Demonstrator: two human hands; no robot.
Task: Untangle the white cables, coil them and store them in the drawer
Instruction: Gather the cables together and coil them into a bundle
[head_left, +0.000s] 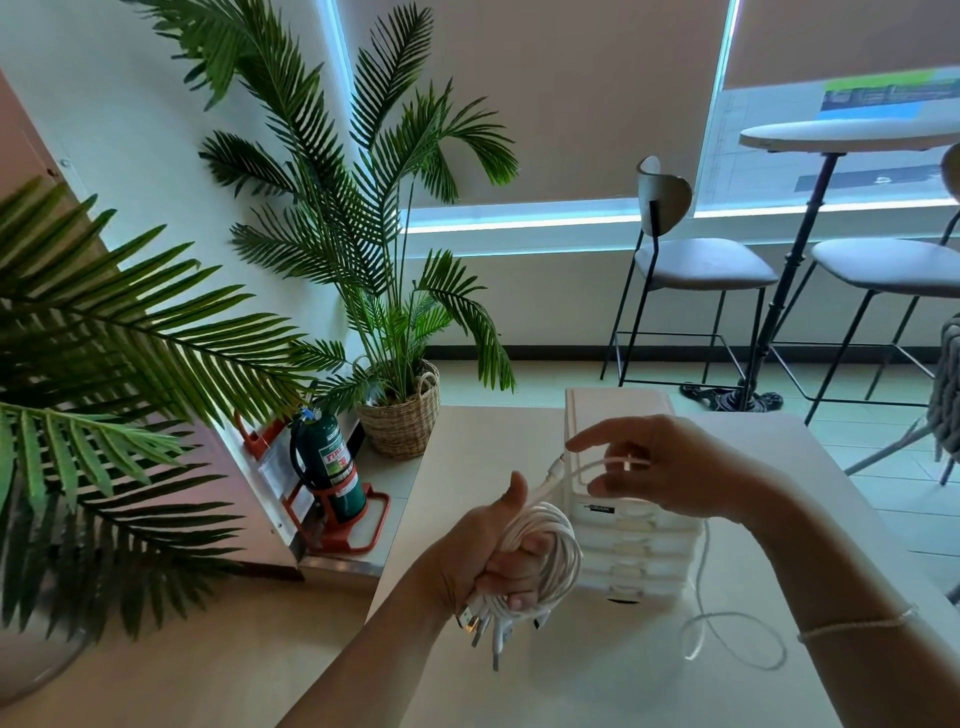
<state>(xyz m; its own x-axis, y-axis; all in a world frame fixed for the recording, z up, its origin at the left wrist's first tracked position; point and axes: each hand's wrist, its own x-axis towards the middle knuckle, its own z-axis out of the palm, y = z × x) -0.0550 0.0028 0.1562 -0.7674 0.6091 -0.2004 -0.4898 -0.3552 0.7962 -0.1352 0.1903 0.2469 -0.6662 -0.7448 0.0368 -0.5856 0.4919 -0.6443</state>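
My left hand (491, 558) is closed around a coil of white cables (558, 551), held upright above the white table (519, 691). Several USB plugs (485, 631) hang below that fist. One cable end (566, 470) runs up from the coil to my right hand (670, 467), which pinches it between fingers and thumb in front of the white drawer unit (636, 551). The unit's stacked drawers look shut. Another white cable (727, 639) lies in a loose loop on the table to the right of the unit.
The table's left edge drops to the floor, where a green fire extinguisher (330, 465) on a red stand and a potted palm in a wicker basket (402, 415) stand. Large palm fronds (104, 364) reach in at left. Bar stools (696, 270) and a round table (831, 137) stand behind.
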